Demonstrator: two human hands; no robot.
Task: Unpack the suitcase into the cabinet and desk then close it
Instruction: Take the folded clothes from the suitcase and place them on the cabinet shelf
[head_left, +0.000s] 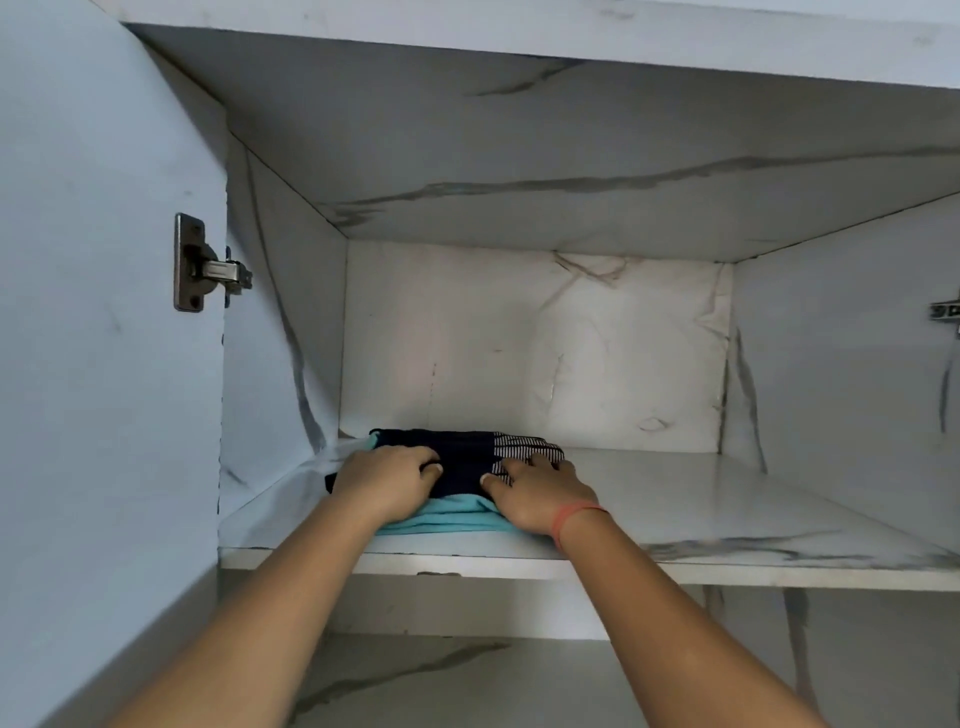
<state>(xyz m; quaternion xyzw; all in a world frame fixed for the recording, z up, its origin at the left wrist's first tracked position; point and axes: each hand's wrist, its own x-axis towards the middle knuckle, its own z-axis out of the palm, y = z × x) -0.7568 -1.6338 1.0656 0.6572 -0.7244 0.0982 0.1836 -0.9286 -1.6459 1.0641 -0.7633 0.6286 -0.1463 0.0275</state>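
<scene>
Clothes (467, 454) gripped by left hand (387, 480), under right hand (540, 493)

White marble-look cabinet (727, 499) with grey veining, filling the frame. Dark navy folded garment (462, 457) at lower centre, with a narrow black-and-white striped patch toward its right. Turquoise folded cloth (452, 517) underneath. Coral-orange band (575, 514) on right wrist. Dull silver metal hinge (208, 265) at left.
</scene>
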